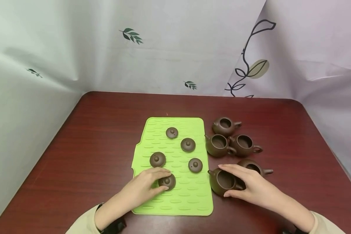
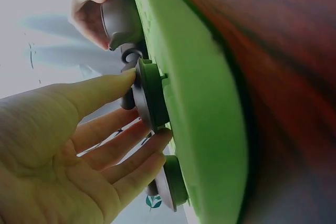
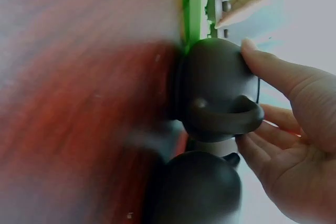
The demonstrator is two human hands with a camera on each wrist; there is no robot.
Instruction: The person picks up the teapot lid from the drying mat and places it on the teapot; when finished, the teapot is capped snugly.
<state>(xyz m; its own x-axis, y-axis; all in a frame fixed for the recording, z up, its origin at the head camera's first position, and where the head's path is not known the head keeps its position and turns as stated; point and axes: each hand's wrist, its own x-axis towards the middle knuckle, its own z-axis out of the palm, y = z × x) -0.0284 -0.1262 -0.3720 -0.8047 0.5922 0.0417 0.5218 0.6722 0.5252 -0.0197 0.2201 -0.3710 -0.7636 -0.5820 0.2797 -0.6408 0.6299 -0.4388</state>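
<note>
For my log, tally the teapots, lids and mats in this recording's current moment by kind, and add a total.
Brown teapots: 5
Brown lids: 5
Green mat: 1
Total: 11

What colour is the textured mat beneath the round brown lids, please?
The textured mat is lime green, clearest in the head view.

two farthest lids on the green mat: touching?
Apart. Head view shows bare green mat between the farthest lid and the next lid.
</note>
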